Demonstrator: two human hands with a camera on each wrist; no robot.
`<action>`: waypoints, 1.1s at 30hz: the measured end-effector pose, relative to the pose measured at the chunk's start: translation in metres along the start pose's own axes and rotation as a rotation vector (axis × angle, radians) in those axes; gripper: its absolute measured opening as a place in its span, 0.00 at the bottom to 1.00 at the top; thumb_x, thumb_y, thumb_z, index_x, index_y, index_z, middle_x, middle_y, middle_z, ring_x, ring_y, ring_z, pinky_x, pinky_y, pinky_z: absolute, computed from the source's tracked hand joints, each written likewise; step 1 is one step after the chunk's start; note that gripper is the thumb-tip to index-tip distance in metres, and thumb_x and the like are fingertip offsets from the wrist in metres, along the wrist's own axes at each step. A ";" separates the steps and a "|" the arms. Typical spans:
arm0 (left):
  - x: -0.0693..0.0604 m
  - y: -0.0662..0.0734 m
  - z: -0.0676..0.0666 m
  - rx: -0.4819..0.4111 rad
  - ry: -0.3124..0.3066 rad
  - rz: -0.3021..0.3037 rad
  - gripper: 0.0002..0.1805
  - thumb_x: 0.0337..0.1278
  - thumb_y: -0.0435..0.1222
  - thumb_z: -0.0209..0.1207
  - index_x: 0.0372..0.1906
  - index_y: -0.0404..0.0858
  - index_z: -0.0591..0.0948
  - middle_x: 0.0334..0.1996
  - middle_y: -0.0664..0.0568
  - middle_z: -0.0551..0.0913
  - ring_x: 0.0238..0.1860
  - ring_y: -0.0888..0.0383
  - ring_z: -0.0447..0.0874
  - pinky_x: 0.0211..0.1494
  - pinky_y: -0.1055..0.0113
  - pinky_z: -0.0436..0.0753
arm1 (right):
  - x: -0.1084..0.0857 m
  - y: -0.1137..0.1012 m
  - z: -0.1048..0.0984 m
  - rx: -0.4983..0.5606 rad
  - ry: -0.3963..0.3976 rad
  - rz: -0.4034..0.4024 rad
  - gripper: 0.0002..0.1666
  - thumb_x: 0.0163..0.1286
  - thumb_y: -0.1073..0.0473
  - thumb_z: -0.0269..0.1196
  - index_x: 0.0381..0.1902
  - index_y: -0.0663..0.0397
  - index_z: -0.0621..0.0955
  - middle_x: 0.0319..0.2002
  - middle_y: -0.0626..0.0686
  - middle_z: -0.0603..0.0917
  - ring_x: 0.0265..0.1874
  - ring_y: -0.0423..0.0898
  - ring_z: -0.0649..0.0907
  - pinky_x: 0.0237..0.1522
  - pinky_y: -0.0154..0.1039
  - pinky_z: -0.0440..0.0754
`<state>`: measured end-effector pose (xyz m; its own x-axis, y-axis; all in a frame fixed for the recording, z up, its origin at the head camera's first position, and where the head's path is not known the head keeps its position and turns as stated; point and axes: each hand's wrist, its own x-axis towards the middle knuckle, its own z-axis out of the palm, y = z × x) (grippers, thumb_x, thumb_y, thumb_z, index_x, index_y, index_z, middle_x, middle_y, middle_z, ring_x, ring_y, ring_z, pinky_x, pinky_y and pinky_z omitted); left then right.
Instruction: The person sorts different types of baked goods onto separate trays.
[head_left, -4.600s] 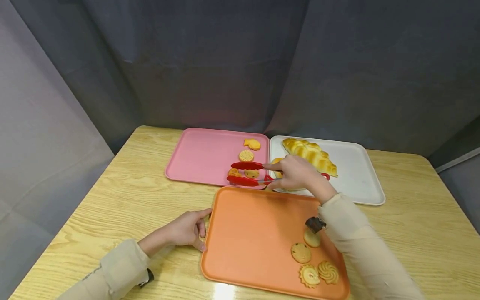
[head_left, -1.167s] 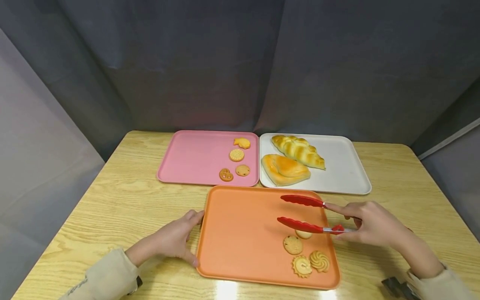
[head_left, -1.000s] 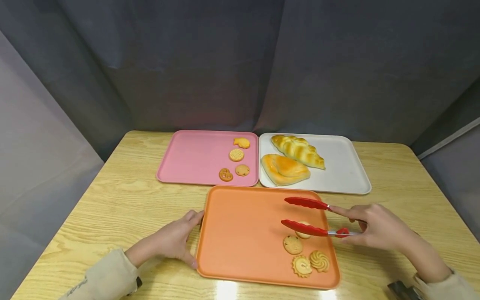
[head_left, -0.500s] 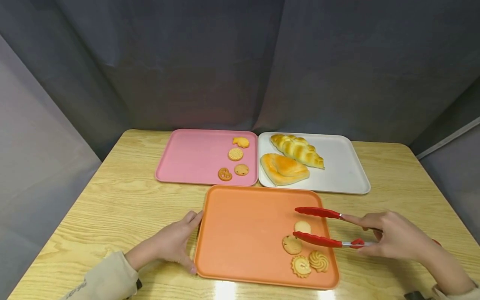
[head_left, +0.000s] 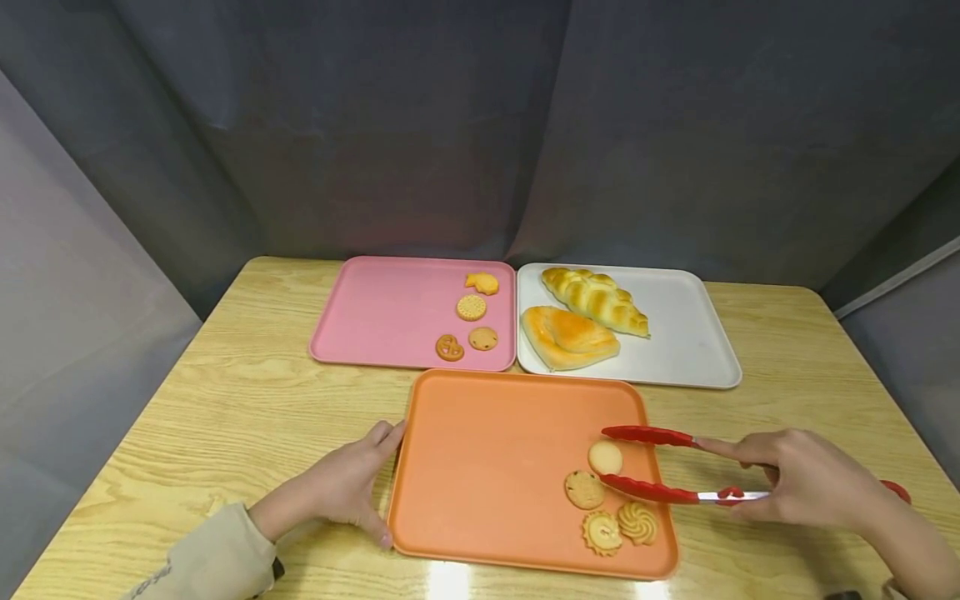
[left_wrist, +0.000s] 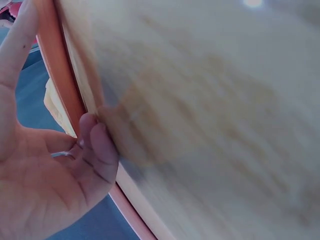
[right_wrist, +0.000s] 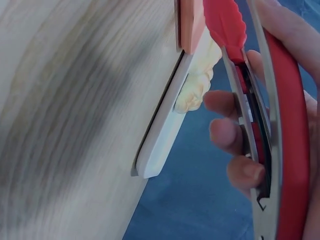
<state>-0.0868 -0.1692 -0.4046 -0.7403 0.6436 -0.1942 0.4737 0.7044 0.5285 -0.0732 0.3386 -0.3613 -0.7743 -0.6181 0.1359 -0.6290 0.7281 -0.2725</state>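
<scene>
Red tongs [head_left: 651, 490] spread ea. side of pale rd. cookie [head_left: 605, 458] flat on orange tray [head_left: 487, 467].

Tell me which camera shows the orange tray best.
The head view: it shows nearly all of the orange tray. The left wrist view catches only its edge where the left hand touches; the right wrist view, just a small part at the top.

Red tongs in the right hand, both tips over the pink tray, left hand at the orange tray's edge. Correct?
Not quite: the head view shows both tips of the red tongs over the orange tray, not the pink tray. The right hand does hold them; the left hand is at the orange tray's edge.
</scene>
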 end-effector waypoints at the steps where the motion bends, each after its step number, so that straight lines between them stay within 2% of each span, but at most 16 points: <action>1: 0.000 0.000 0.000 0.000 0.000 0.000 0.75 0.11 0.62 0.71 0.68 0.25 0.47 0.51 0.47 0.64 0.31 0.61 0.67 0.35 0.69 0.74 | 0.001 0.000 0.000 -0.010 -0.009 0.005 0.40 0.35 0.42 0.75 0.52 0.40 0.80 0.19 0.30 0.64 0.15 0.26 0.55 0.15 0.22 0.56; 8: 0.001 0.000 0.000 0.008 0.003 0.001 0.76 0.10 0.63 0.71 0.68 0.25 0.48 0.51 0.48 0.64 0.31 0.62 0.67 0.35 0.69 0.74 | 0.005 0.001 -0.002 -0.039 -0.065 0.014 0.38 0.37 0.43 0.75 0.52 0.40 0.80 0.18 0.30 0.62 0.14 0.27 0.53 0.15 0.24 0.55; 13: 0.002 -0.001 0.000 0.005 -0.002 0.005 0.76 0.10 0.64 0.70 0.68 0.25 0.48 0.51 0.49 0.64 0.30 0.62 0.67 0.34 0.70 0.73 | 0.006 0.003 -0.002 -0.035 -0.075 0.016 0.37 0.37 0.43 0.74 0.51 0.39 0.80 0.17 0.31 0.57 0.14 0.27 0.52 0.14 0.24 0.54; 22: 0.002 -0.002 0.000 0.009 0.005 0.007 0.76 0.09 0.64 0.69 0.68 0.24 0.48 0.49 0.49 0.64 0.29 0.62 0.66 0.34 0.70 0.73 | 0.007 0.004 -0.002 -0.011 -0.041 0.000 0.36 0.39 0.42 0.73 0.50 0.42 0.81 0.20 0.30 0.66 0.14 0.27 0.53 0.14 0.24 0.55; 28: 0.002 -0.002 0.001 0.017 0.010 0.005 0.76 0.09 0.63 0.70 0.68 0.24 0.48 0.49 0.48 0.65 0.29 0.62 0.66 0.34 0.69 0.74 | 0.009 0.001 -0.004 -0.008 -0.002 0.014 0.35 0.37 0.43 0.74 0.48 0.42 0.82 0.19 0.29 0.64 0.14 0.27 0.54 0.14 0.23 0.55; 33: 0.002 -0.002 0.001 0.021 0.010 0.007 0.76 0.09 0.63 0.70 0.67 0.24 0.48 0.49 0.47 0.65 0.32 0.62 0.68 0.36 0.68 0.75 | 0.013 0.001 -0.002 -0.003 0.039 -0.023 0.36 0.35 0.45 0.76 0.48 0.43 0.83 0.17 0.29 0.63 0.15 0.27 0.53 0.14 0.22 0.54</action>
<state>-0.0884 -0.1687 -0.4066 -0.7418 0.6456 -0.1818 0.4887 0.7059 0.5126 -0.0839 0.3324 -0.3582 -0.7616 -0.6228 0.1789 -0.6469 0.7147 -0.2660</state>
